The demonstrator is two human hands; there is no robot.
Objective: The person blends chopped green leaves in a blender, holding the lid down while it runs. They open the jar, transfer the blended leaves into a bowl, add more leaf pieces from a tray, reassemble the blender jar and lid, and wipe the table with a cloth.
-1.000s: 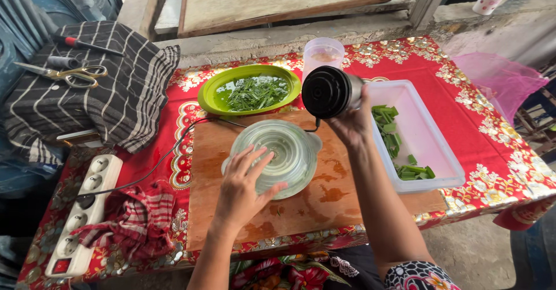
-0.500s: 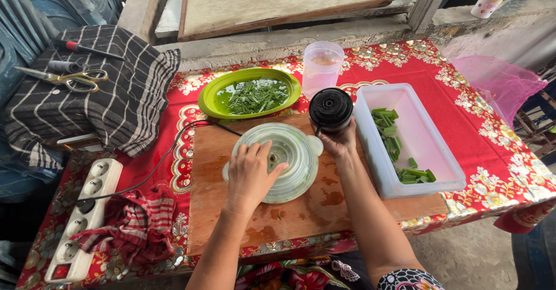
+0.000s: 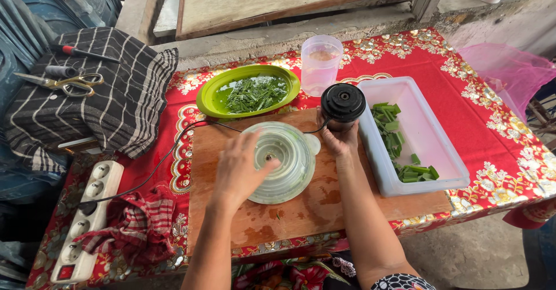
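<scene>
The clear chopper bowl (image 3: 282, 161) with its round lid stood on the wooden cutting board (image 3: 301, 209), near the middle of the worktop (image 3: 498, 151) and closer to its front edge than its back. The left hand (image 3: 238, 171) lay flat on the left side of the lid, fingers spread and pressing down, not curled around anything. Just beside the bowl, toward the right and slightly farther back, the black motor unit (image 3: 343, 102) stood upright on the board, and the right hand (image 3: 339, 141) gripped it from the near side, fingers wrapped around its lower part. A black cord (image 3: 174, 145) ran from the motor unit across the board toward the left, to a white power strip (image 3: 87, 220) at the front left corner. To the right of the motor, touching the board's right edge, sat a white rectangular tub (image 3: 446, 151) holding cut green pieces. Behind the board lay a green oval plate (image 3: 208, 93) with chopped greens and a clear plastic cup (image 3: 320, 64). A red checked cloth (image 3: 139, 220) lay crumpled by the power strip, and scissors (image 3: 63, 83) rested on a striped cloth (image 3: 116, 110) at the back left.
</scene>
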